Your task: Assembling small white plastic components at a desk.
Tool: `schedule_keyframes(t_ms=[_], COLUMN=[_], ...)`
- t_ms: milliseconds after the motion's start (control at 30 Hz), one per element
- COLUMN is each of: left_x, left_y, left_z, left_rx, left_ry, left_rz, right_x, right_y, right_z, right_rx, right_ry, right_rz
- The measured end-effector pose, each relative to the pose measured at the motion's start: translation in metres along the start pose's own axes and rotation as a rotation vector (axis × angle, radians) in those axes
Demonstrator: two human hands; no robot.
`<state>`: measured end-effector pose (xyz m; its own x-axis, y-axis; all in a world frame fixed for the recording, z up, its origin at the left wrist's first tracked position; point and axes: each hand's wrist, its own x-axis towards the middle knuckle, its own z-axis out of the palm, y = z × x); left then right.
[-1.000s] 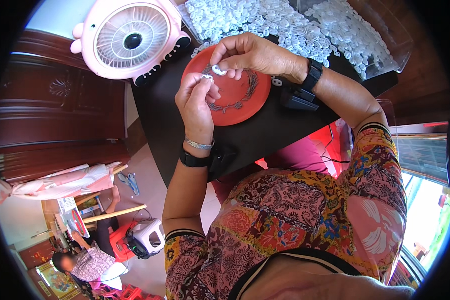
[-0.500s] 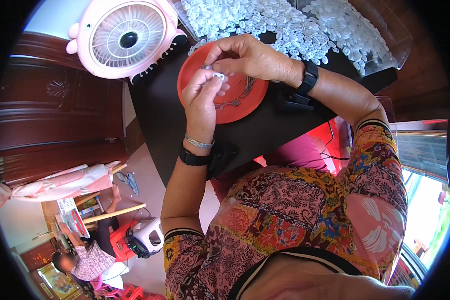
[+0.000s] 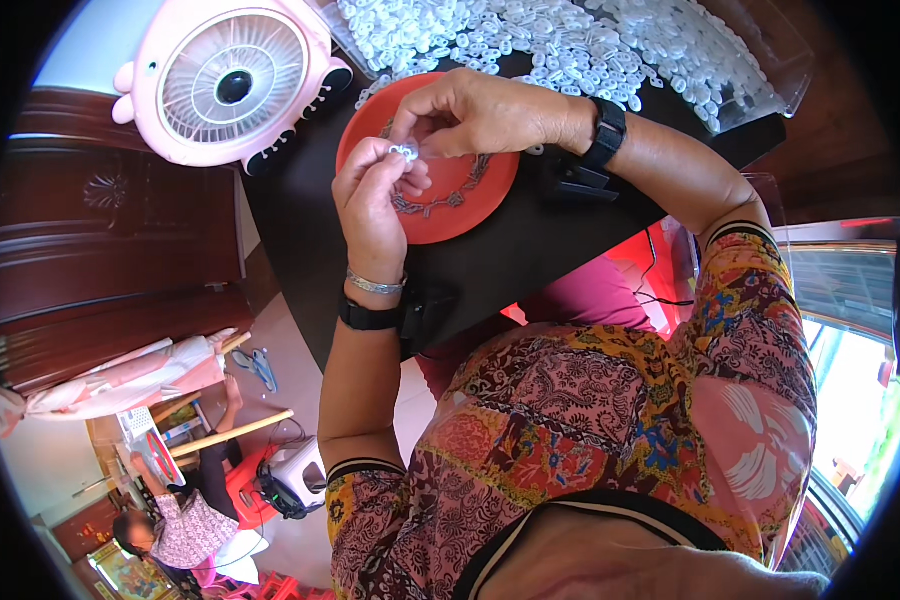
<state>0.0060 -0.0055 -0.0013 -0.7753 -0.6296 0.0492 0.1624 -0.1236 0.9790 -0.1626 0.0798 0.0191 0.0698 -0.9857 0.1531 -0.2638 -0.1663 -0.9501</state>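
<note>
My left hand (image 3: pixel 372 195) pinches a small whitish clear plastic piece with holes (image 3: pixel 404 153) between thumb and fingers, over a round red plate (image 3: pixel 480 215). Right beside that piece, the thumb and forefinger of my right hand (image 3: pixel 475 115) are curled together; whatever lies between them is too small and hidden to name. Small grey metal pieces (image 3: pixel 455 197) lie strung along the plate in a curved line. Beyond my right hand spreads a heap of similar clear plastic pieces (image 3: pixel 490 40).
The plate rests on a dark table (image 3: pixel 315 235). A pink animal-shaped fan (image 3: pixel 150 105) stands at the far left. A clear plastic tray (image 3: pixel 785 105) holds more pieces at the far right. Another person (image 3: pixel 195 515) sits in the lower left, by a white-and-red stool (image 3: pixel 295 480).
The whole view has shifted slightly, with the plate and fan now further left in it. My right fingertips have come closer to the plastic piece in my left hand.
</note>
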Motion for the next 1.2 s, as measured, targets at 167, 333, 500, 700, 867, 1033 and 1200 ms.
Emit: schedule_keyframes(t_ms=[167,333,500,700,867,1033,1200], left_x=[0.002,0.004,0.007,0.003,0.004,0.005,0.009], left_y=[-0.001,-0.002,-0.003,-0.001,-0.002,-0.003,-0.006], left_z=[-0.002,-0.006,-0.011,0.001,0.000,-0.006,-0.011], left_rx=[0.015,0.005,0.169,0.291,0.264,0.097,0.040], left_ry=[-0.003,-0.066,0.001,-0.051,-0.084,0.008,0.079], left_rz=[0.005,-0.010,0.041,0.048,0.068,0.015,-0.023], right_x=[0.002,0.003,0.004,0.004,0.002,-0.001,-0.009], right_y=[0.003,0.007,0.004,0.007,0.002,-0.007,-0.008], right_z=[-0.004,-0.004,-0.007,-0.003,-0.002,-0.012,-0.025], right_rx=[-0.027,-0.055,-0.008,0.013,-0.034,-0.311,-0.687], right_ry=[0.001,-0.001,0.115,0.150,0.117,0.016,-0.275], right_rz=[0.081,0.017,0.028,-0.004,-0.034,-0.177,0.080])
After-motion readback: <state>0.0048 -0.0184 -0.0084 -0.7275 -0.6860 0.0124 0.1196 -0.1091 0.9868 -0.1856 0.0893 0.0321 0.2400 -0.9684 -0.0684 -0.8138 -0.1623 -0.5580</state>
